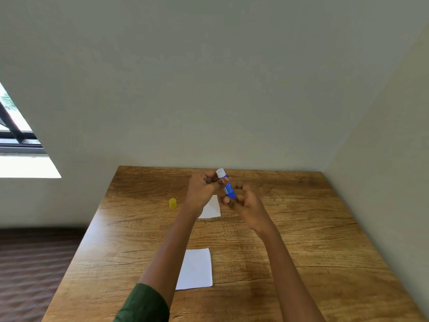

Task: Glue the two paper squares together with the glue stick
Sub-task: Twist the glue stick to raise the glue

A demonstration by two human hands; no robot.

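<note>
Wooden table (301,252) with a brown grain fills the lower part of the view and stands against a pale wall. On it lie two white paper squares, well apart from each other. The nearer paper square (196,269) lies flat between the two forearms, and nothing touches it. The farther paper square (212,208) lies under the hands and is partly hidden by the left wrist.

The left hand (202,190) and the right hand (246,204) are both raised above the table and hold the blue glue stick (228,188) between them. The stick is tilted, with its white uncapped end up and away from the person. The left hand's fingers are curled, and its thumb presses the upper part of the tube just below the white end. The right hand's fingertips (226,200) pinch the lower end of the tube.

A small yellow cap (172,203) stands alone on the table to the left of the left hand, near but not touching it
</note>
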